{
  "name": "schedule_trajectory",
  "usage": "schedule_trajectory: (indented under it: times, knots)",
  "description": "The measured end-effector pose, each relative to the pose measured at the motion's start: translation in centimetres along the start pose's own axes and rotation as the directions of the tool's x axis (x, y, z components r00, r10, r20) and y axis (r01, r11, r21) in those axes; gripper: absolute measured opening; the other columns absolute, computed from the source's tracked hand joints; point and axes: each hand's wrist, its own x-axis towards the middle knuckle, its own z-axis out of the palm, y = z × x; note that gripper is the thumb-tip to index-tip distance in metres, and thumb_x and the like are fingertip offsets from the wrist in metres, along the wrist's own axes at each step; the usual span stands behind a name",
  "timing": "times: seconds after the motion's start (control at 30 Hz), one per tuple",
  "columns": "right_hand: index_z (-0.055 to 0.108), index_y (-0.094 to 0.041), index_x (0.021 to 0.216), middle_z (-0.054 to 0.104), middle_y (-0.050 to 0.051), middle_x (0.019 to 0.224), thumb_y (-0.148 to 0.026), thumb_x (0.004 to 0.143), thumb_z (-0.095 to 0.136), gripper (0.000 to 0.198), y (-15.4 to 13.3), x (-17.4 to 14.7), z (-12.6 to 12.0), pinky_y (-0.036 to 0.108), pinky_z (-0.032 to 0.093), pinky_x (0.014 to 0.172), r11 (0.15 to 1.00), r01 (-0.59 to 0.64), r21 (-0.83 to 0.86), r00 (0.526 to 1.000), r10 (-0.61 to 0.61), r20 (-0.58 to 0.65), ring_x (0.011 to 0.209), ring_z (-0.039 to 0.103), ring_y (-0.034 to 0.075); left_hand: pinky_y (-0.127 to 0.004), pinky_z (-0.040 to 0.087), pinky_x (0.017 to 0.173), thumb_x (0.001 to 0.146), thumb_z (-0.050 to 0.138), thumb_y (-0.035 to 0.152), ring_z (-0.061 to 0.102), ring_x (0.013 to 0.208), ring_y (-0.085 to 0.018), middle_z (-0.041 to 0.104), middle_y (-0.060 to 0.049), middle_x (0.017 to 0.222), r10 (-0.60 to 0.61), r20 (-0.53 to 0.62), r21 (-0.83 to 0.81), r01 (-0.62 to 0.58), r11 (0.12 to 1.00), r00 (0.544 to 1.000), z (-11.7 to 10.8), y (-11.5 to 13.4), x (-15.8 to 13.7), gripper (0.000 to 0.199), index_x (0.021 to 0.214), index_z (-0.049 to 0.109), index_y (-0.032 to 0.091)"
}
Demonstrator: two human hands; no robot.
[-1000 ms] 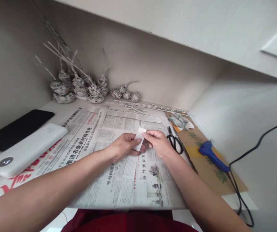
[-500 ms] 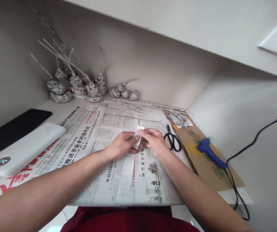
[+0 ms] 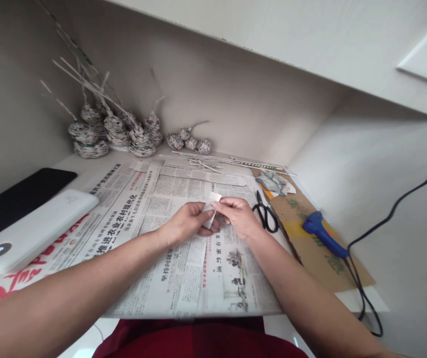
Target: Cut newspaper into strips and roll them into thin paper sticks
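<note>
My left hand (image 3: 189,223) pinches a narrow strip of printed paper (image 3: 211,205) between thumb and fingers. Close against it, my right hand (image 3: 237,216) grips the same strip near its upper end, thumb and forefinger pressed together. The strip's pale top end sticks up between the two hands, and the fingers hide part of the rest. Both hands are just above the newspaper (image 3: 183,278) spread over the table. To the right of my right hand lie black-handled scissors (image 3: 266,217).
Woven paper gourds (image 3: 116,130) and small balls (image 3: 191,141) stand at the back, with thin paper sticks (image 3: 220,160) in front. A white power bank (image 3: 45,223) and a black flat object (image 3: 23,196) lie left. On cardboard (image 3: 332,268) at right rests a corded blue glue gun (image 3: 323,233).
The paper strip has tilted a little to the right at its top end. Both hands keep their hold on it; the whole view has shifted slightly.
</note>
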Motion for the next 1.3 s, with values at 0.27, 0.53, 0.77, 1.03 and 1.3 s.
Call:
schedule_trajectory:
  times: [0.27,0.53,0.77,1.03,1.3]
  knots:
    - [0.059,-0.018,0.061,0.053,-0.005,0.044,-0.042,0.065,0.078,0.031,0.4,-0.2,0.9,0.022,0.031,0.035,0.998,0.002,0.055,0.995,0.004,-0.104,0.035,0.045,0.009,-0.033,0.055,0.079,0.086,0.058,0.039,0.067,0.083,-0.018,0.070,-0.011,0.087,0.035,0.048,0.015,-0.036,0.999,0.998,0.1,-0.2,0.1,0.031,0.089,0.067,0.010]
    - [0.060,-0.018,0.064,0.059,-0.002,0.057,-0.048,0.066,0.076,0.034,-0.1,0.1,-0.3,0.023,0.032,0.041,0.999,0.040,-0.031,0.989,-0.044,-0.140,0.044,0.045,0.008,-0.037,0.055,0.078,0.084,0.060,0.043,0.068,0.080,-0.020,0.070,-0.010,0.079,0.028,0.003,-0.002,-0.028,1.000,1.000,-0.2,-0.4,0.2,0.037,0.096,0.065,0.008]
    - [0.069,-0.017,0.073,0.057,-0.003,0.058,-0.045,0.070,0.073,0.029,-0.5,0.2,-1.3,0.023,0.033,0.048,0.986,0.061,-0.156,0.996,-0.070,-0.053,0.049,0.041,0.009,-0.035,0.055,0.072,0.082,0.059,0.047,0.068,0.078,-0.021,0.068,-0.009,0.077,0.015,-0.002,0.108,-0.015,0.994,1.000,-0.1,0.0,-0.1,0.044,0.100,0.064,0.008]
    - [0.064,-0.017,0.068,0.057,-0.002,0.056,-0.045,0.073,0.069,0.029,-0.5,0.1,-0.9,0.023,0.032,0.046,0.989,0.052,-0.138,0.997,-0.060,-0.052,0.047,0.042,0.009,-0.033,0.055,0.068,0.084,0.057,0.047,0.068,0.076,-0.020,0.069,-0.009,0.081,0.029,-0.007,0.139,-0.028,0.990,1.000,0.0,0.0,-0.2,0.038,0.097,0.062,0.011]
    - [0.070,-0.017,0.077,0.064,0.001,0.068,-0.044,0.070,0.073,0.028,-0.5,0.1,-1.2,0.022,0.037,0.049,0.999,-0.014,-0.047,1.000,0.015,0.021,0.059,0.055,0.012,-0.033,0.055,0.069,0.084,0.058,0.044,0.068,0.072,-0.019,0.069,-0.009,0.077,-0.003,-0.043,0.083,0.006,0.997,0.999,0.1,0.3,-0.2,0.038,0.098,0.063,0.010]
